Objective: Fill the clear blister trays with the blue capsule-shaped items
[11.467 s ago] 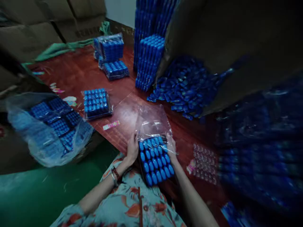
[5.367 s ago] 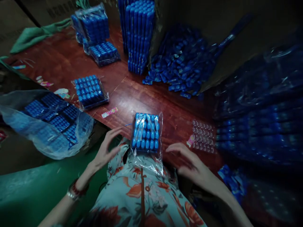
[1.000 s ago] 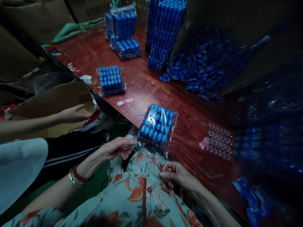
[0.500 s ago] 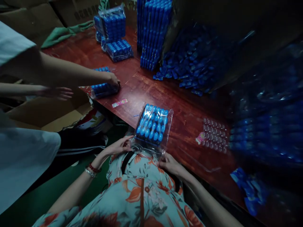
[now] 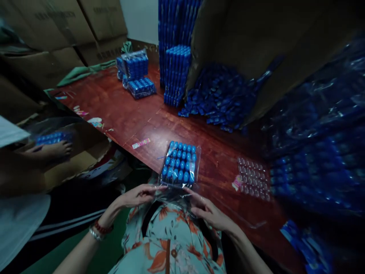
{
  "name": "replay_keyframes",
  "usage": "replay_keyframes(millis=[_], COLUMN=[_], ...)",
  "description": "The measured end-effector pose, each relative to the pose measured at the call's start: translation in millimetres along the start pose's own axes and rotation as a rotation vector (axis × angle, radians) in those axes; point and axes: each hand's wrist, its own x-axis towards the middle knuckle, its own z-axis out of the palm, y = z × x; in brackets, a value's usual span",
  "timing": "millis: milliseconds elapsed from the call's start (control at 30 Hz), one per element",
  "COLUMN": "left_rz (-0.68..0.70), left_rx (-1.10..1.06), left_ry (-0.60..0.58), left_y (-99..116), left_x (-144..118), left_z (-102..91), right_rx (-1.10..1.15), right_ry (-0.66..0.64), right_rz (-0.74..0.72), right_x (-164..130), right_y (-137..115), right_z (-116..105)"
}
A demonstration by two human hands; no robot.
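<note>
A clear plastic bag [image 5: 174, 194] with rows of glossy blue egg-shaped pieces [image 5: 179, 163] inside lies at the near edge of the red-brown table, its loose end towards my body. My left hand [image 5: 137, 196] grips the left corner of that loose end, thumb and fingers closed on the film. At the right corner, my right hand [image 5: 207, 209] has the film between thumb and fingers, index finger stretched along the bag's edge. The plastic partly blurs the fingertips.
A co-worker's hand [image 5: 58, 150] holds another blue pack [image 5: 53, 137] over an open carton [image 5: 82, 161] at left. Bagged blue packs [image 5: 139, 85], tall blue stacks [image 5: 176, 76] and a loose blue heap [image 5: 219, 95] stand behind. A clear moulded tray [image 5: 253, 177] lies right.
The co-worker has lifted a blue pack off the table and moved it left over the carton. My bag now lies flatter, and my hands have closed in along its loose end.
</note>
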Motion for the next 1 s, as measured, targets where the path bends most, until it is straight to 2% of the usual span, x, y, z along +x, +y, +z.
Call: replay_keyframes(millis=[100, 200, 300, 433, 533, 667, 800, 1000], left_rz=[0.041, 0.074, 0.114, 0.144, 0.054, -0.062, -0.124, -0.02], left_rx=[0.125, 0.08, -0.165, -0.548, -0.807, -0.959, -0.832, -0.548], left_ry=[-0.03, -0.006, 0.031, 0.14, 0.14, 0.154, 0.156, 0.265], left_y=[32, 68, 95, 111, 117, 116, 97, 64], left_x=[-5, 2, 28, 71, 79, 62, 55, 72], left_z=[-3.1, -11.8, -24.1, -38.5, -39.1, -21.0, -4.8, -8.7], right_rx=[-0.015, 0.125, 0.347, 0.539, 0.597, 0.555, 0.547, 0.597], right_ry=[0.028, 0.116, 0.15, 0.186, 0.232, 0.236, 0.238, 0.192], right_rz=[-0.002, -0.017, -0.124, -0.232, -0.296, -0.357, -0.378, -0.421], right_x=[-10, -11, 7, 44, 61, 66, 66, 71], right_y=[-35, -77, -105, -108, -101, -101, -109, -99], right_z=[-12, -24, -40, -59, -63, -60, -60, -64])
